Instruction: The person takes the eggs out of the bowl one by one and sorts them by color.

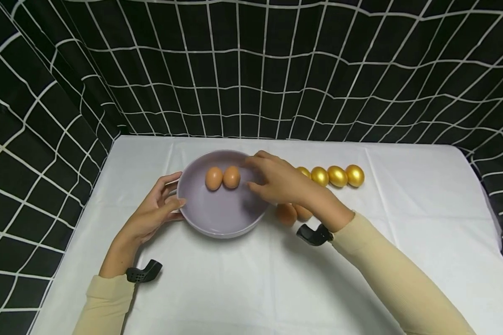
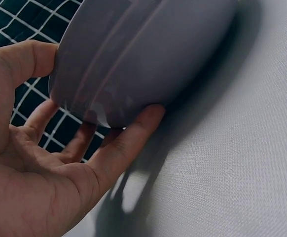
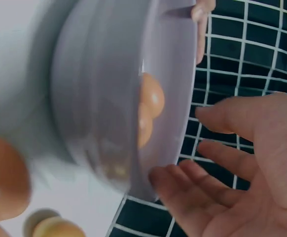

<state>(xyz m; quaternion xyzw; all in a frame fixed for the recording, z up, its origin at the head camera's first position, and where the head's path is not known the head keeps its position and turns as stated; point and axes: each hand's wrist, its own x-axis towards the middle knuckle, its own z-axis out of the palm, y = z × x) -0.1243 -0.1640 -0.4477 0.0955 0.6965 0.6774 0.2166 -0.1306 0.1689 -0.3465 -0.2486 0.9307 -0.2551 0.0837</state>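
Note:
A pale purple bowl (image 1: 218, 214) stands on the table, and two brown eggs (image 1: 222, 178) lie side by side inside it. My left hand (image 1: 157, 207) holds the bowl's left side, thumb at the rim; in the left wrist view its fingers (image 2: 128, 140) spread along the outer wall. Over the bowl's right rim reaches my right hand (image 1: 276, 179), its fingers loosely bent and apart from the thumb. Nothing lies between them in the right wrist view, where the eggs (image 3: 151, 96) show beyond the near rim.
Two more brown eggs (image 1: 287, 214) lie right of the bowl, partly under my right forearm. Behind them several golden eggs (image 1: 337, 176) form a row, the leftmost partly hidden by my hand. A white cloth (image 1: 218, 288) covers the table; a black grid-patterned curtain (image 1: 251, 70) hangs behind.

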